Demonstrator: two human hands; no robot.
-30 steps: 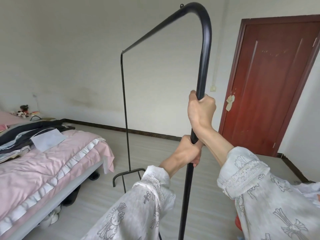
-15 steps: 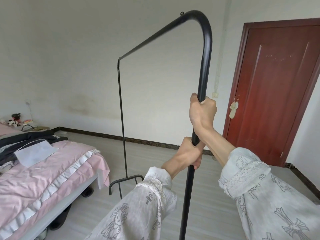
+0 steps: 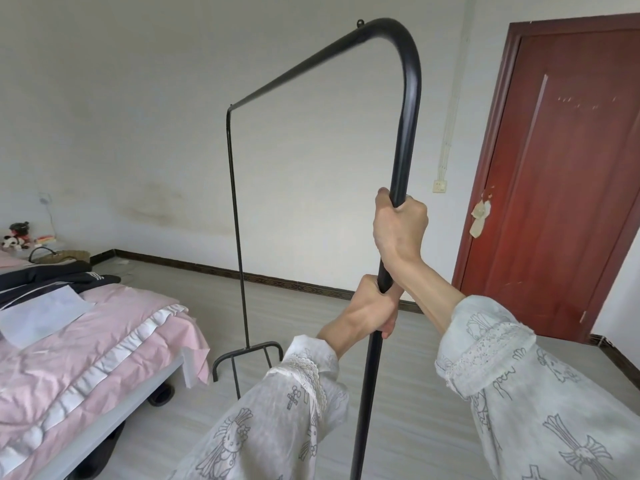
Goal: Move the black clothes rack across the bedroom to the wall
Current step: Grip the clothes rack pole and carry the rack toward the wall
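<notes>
Two grips clamp the black clothes rack (image 3: 406, 133) upright — right hand (image 3: 400, 226) above left hand (image 3: 372, 308).

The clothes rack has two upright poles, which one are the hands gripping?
The near pole, thick in view beside the red door. The right hand grips above the left hand. The far pole near the bed stands untouched.

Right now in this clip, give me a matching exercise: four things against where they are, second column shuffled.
1. black metal clothes rack
2. dark red wooden door
3. pink quilted bed
4. white sheet of paper

a. far right wall
b. lying on the bed
c. gripped by left hand and right hand
d. lower left

Pairs: 1-c, 2-a, 3-d, 4-b
</notes>
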